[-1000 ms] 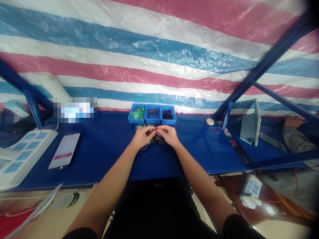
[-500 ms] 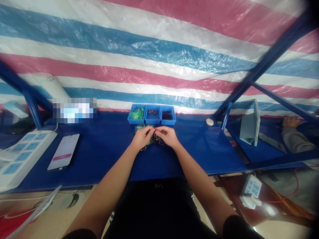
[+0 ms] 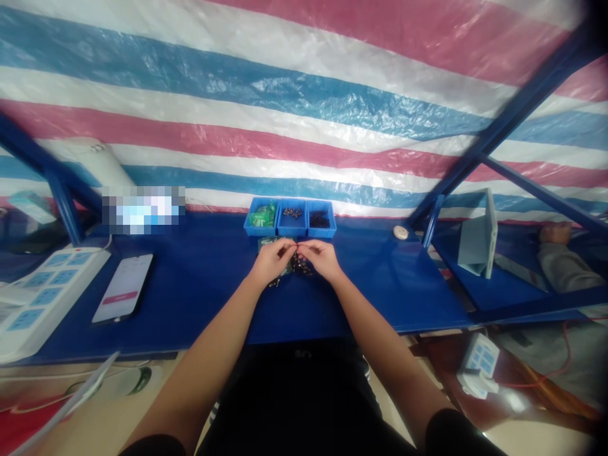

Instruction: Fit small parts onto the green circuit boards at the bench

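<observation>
My left hand (image 3: 274,261) and my right hand (image 3: 320,258) meet at the fingertips over the blue table (image 3: 199,285). Both are closed in a pinch; whatever sits between the fingers is too small to make out. Beneath and between them lies a pile of small dark and brass-coloured parts (image 3: 302,266). A green piece (image 3: 266,241), partly covered by my left hand, shows just behind it. Beyond my hands stand three joined blue bins: the left bin (image 3: 247,225) holds green items in plastic, the middle bin (image 3: 291,229) small metal parts, the right bin (image 3: 332,227) small dark pieces.
On the left lie a phone (image 3: 122,288) and a white power strip (image 3: 57,291). A round cream-coloured object (image 3: 400,232) is at the right, near a blue frame post (image 3: 433,221). Past it stand a tablet in a case (image 3: 477,240) and another person's sleeve (image 3: 567,266).
Both hands stay together in nearly the same place, with only slight finger movement. The view has shifted very slightly.
</observation>
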`<state>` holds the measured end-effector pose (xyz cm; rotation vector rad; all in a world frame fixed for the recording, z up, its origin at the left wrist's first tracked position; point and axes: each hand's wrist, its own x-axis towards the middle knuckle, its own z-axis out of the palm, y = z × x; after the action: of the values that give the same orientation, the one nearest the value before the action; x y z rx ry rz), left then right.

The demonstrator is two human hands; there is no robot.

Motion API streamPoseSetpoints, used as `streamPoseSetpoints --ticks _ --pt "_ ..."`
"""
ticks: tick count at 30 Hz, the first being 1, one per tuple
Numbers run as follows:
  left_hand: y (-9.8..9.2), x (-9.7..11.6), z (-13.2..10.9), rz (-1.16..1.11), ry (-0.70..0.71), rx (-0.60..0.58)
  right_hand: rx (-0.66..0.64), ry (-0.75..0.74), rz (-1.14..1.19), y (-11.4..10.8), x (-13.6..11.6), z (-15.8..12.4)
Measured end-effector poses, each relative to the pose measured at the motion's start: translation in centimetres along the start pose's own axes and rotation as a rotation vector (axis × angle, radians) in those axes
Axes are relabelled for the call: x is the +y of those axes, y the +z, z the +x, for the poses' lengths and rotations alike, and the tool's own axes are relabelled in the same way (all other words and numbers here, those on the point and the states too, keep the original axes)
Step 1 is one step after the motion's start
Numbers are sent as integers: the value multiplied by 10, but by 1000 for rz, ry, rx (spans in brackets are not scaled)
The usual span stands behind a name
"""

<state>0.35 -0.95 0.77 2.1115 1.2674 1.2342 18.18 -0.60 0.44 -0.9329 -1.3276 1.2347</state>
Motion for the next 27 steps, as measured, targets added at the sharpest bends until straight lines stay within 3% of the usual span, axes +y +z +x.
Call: streamPoseSetpoints --ticks 9,27 --pt "-3 1 0 1 -44 -107 -33 -63 -15 2 4 -2" --pt "-5 7 0 4 -18 -103 -12 -37 -31 2 -3 -3"
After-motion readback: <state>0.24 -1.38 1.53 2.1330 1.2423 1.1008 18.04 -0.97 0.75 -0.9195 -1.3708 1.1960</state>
